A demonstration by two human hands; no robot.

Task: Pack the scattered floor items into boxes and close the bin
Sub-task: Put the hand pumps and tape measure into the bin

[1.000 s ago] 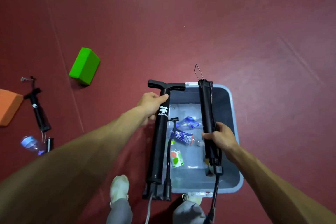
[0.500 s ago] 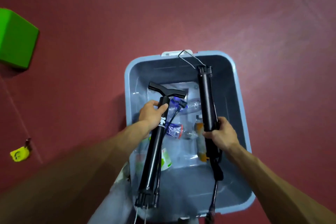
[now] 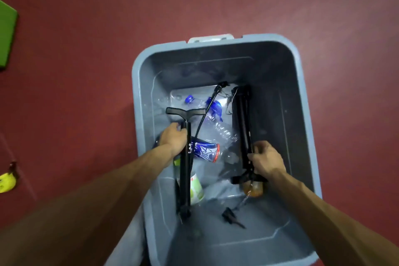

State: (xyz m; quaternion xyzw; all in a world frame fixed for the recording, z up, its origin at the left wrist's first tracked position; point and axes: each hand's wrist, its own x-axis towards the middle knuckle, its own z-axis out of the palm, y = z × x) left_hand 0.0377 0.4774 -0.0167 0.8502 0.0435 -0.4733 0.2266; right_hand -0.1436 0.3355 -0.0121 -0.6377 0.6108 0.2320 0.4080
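Note:
An open blue-grey bin stands on the red floor below me. My left hand grips a black T-handle air pump low inside the bin, along its left wall. A second black pump is held near its base by my right hand, also down in the bin on the right. Beneath them lie a blue can, clear plastic bottles, a green-and-white bottle and an amber bottle.
A green foam block lies at the left edge of the floor. A small yellow item sits lower on the left. The bin's white latch is on the far rim. No lid is in view.
Both hands have gone down from above the rim into the bin with the pumps. My view has closed in on the bin, and the green block has slid to the left edge.

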